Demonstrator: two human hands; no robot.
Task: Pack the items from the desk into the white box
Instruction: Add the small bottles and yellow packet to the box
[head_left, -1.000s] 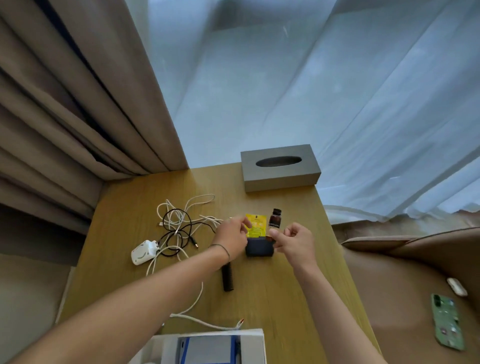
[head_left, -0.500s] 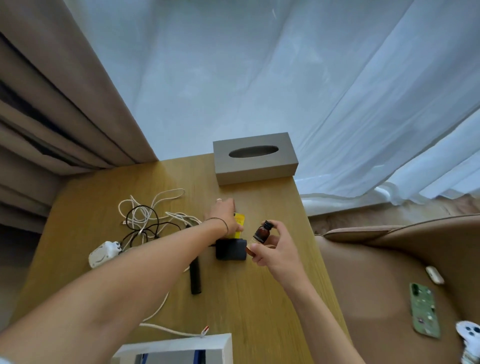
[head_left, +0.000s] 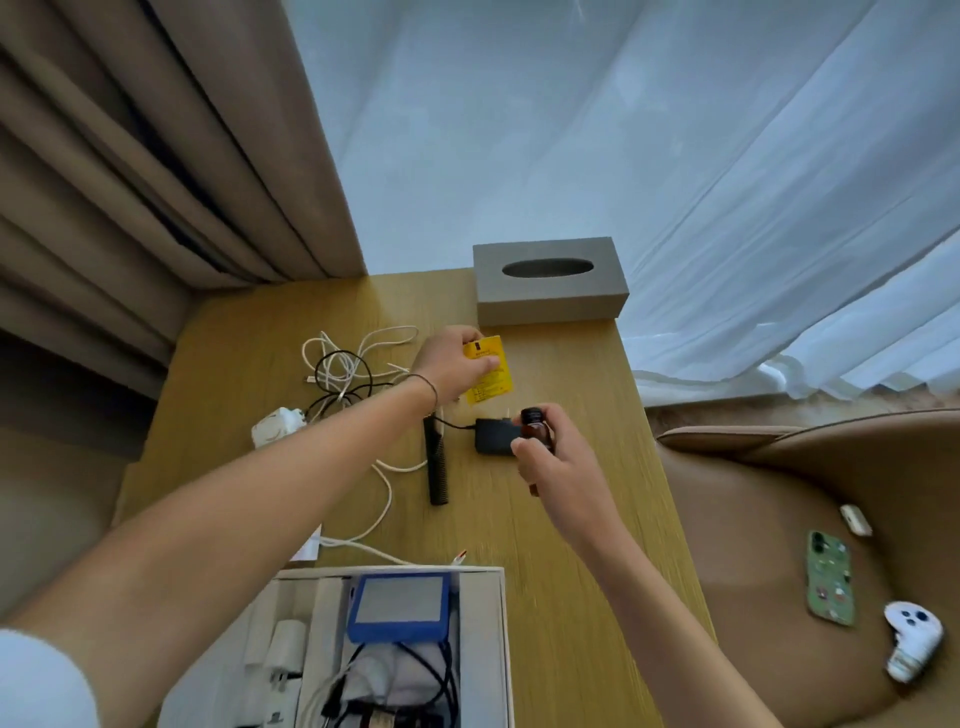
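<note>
My left hand (head_left: 453, 364) pinches a yellow packet (head_left: 490, 375) and holds it just above the wooden desk (head_left: 582, 519). My right hand (head_left: 556, 457) grips a small brown bottle with a black cap (head_left: 535, 428), right over a dark flat pouch (head_left: 493, 437) lying on the desk. A black comb (head_left: 435, 462) lies left of the pouch. Tangled white and black cables (head_left: 348, 369) and a white charger (head_left: 278, 425) sit further left. The white box (head_left: 496, 649) stands open at the near edge, holding a blue device (head_left: 399, 605), adapters and cables.
A grey tissue box (head_left: 548, 286) stands at the desk's far edge, just beyond the yellow packet. To the right is a tan seat with a green phone (head_left: 830, 584), a white controller (head_left: 911, 642) and a small white case (head_left: 856, 519). Curtains hang behind the desk.
My left hand has lifted the yellow packet clear of the pouch. My right hand has picked up the brown bottle and drawn it toward me. The view has tilted down, showing the box's inside.
</note>
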